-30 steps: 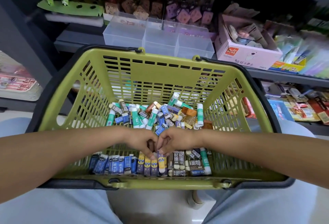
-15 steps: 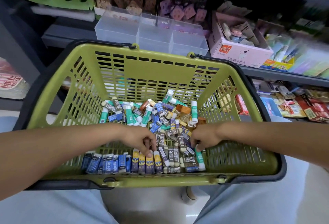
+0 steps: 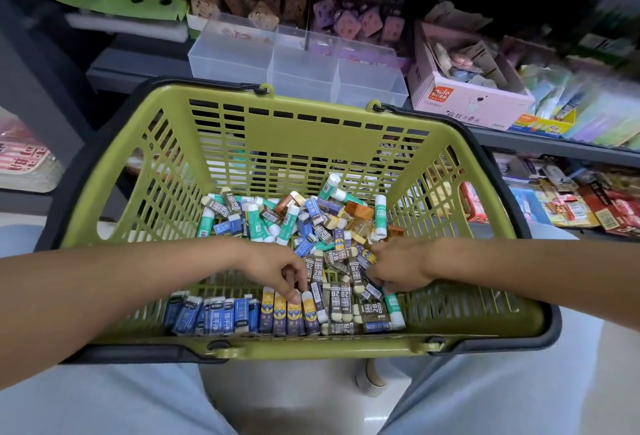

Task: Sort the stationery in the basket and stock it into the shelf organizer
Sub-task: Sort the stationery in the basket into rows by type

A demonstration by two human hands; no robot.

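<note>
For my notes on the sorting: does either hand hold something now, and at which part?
It cannot be told. Left hand fingertips touch a yellow eraser; right hand fingers curl among the 2B erasers, grip hidden.

1 basket [image 3: 221,123], 1 clear 3-bin organizer [image 3: 235,57], 2 hands, approx. 4 yellow erasers [image 3: 280,313] lined up.

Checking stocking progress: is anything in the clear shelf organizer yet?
No, the clear shelf organizer shows bare compartments; the stationery remains in the green basket.

"2B" on brown erasers [image 3: 335,296]
</note>
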